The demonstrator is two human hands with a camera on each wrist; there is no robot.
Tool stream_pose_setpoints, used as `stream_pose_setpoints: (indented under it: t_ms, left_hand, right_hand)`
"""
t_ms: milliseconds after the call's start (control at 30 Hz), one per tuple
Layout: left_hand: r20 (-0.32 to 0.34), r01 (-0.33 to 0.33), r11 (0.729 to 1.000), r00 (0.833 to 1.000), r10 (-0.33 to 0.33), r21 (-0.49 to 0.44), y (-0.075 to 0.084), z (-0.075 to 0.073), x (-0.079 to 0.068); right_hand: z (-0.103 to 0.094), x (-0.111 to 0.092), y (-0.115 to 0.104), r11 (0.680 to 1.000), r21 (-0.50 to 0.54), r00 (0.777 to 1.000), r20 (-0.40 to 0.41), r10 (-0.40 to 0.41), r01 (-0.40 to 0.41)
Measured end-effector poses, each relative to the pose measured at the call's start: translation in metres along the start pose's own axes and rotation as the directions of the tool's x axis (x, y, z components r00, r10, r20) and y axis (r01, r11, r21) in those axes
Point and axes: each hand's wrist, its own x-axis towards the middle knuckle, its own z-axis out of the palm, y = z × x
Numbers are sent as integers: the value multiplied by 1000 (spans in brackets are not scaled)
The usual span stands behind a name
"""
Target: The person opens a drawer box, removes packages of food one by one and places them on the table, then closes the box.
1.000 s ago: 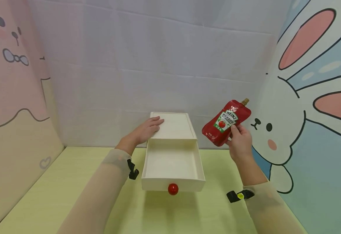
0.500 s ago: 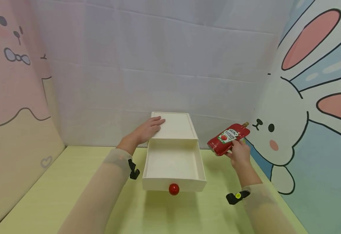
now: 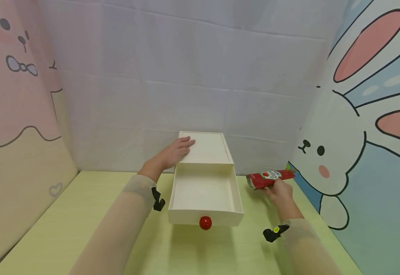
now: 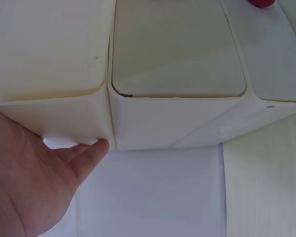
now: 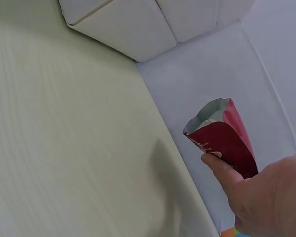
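My right hand (image 3: pixel 281 195) pinches a red Heinz ketchup pouch (image 3: pixel 256 180) to the right of a white drawer box (image 3: pixel 211 148). Held low over the table, the pouch lies nearly flat, its gold cap partly hidden to the right. The right wrist view shows the thumb against the pouch (image 5: pixel 226 144), whose bottom end faces away from the hand. My left hand (image 3: pixel 171 156) rests on the left part of the box top with fingers stretched out. The box's drawer (image 3: pixel 205 217) is pulled out toward me, a red ball knob (image 3: pixel 205 223) on its front, nothing inside.
A pale green table (image 3: pixel 93 214) carries the box. Behind it hangs a white cloth (image 3: pixel 186 76). A bunny-print panel (image 3: pixel 337 160) stands close to my right hand, and a pink and cream panel (image 3: pixel 21 152) bounds the left side.
My right hand has lowered the ketchup pouch toward the table and tipped it from facing me to nearly flat. My left hand stays on the box; the view shifts slightly.
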Motion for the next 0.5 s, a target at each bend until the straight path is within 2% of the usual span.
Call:
stream_pose_setpoints:
  t_ms: [167,333,433,500]
  left_hand:
    - [0,-1,1000,1000,1,12,0,-1,0]
    - [5,-3,1000,1000,3,13,1,-1,0]
    - [1,-2,1000,1000,2,4,2,-1,0]
    - [-3,-3,1000,1000,3,-1,2,0,0]
  right_hand:
    - [-4,6,2,988,141,997,30,65,-68]
    - [-7,11,6,983,163,997,7,78,-79]
    - [-10,12,9,991,108,997,-26,78,-74]
    - [-12,12,12,997,8,995,-63,78,-78]
